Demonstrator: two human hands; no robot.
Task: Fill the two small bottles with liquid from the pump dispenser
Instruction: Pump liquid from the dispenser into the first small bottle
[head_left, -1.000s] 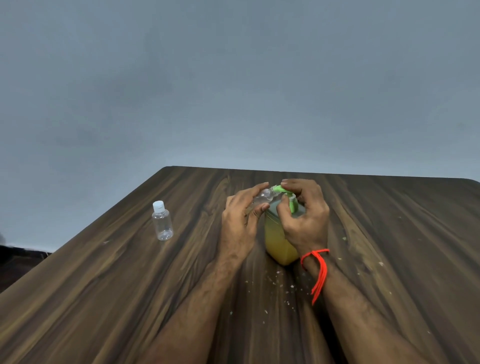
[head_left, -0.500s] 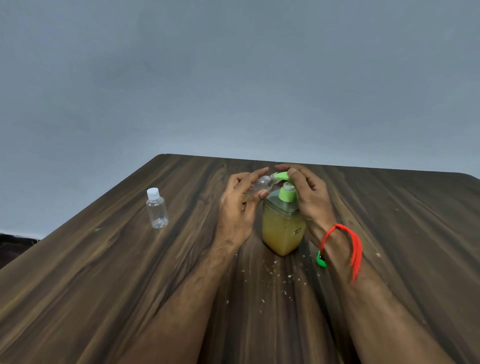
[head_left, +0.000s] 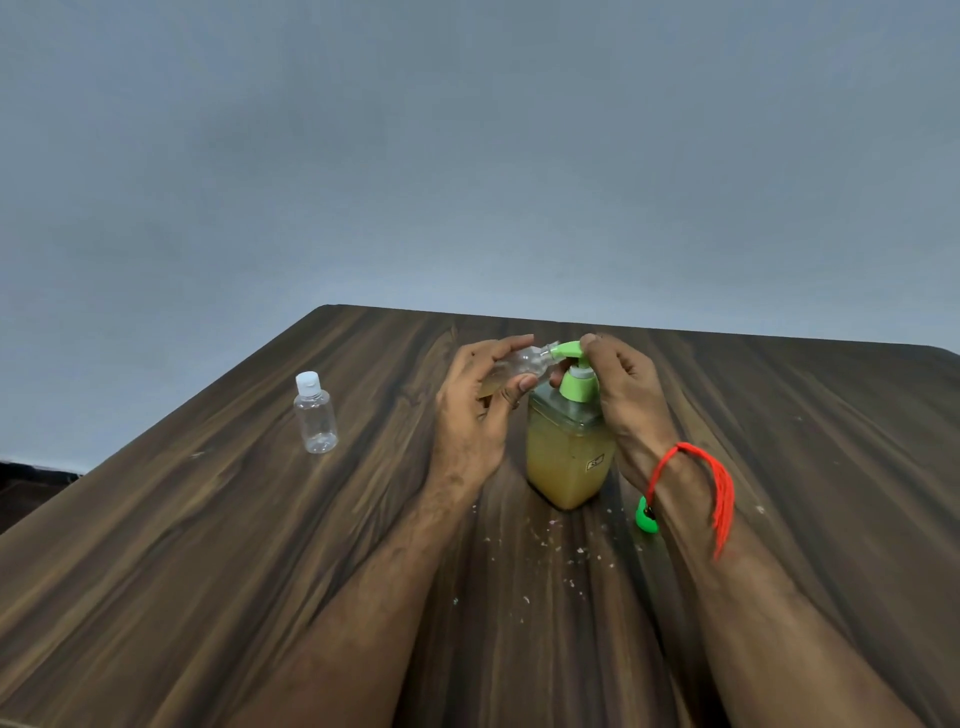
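Here, left hand (head_left: 475, 415) fingers pinching small bottle (head_left: 522, 362) at pump dispenser (head_left: 569, 447) spout, right hand (head_left: 626, 395) fingers pressing pump, label unreadable

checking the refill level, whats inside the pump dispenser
Yellowish liquid fills most of the pump dispenser, below a clear gap under its shoulder. Its far side is hidden.

left hand (head_left: 475, 415): fingers curled, gripping | right hand (head_left: 626, 395): fingers bent, pressing down
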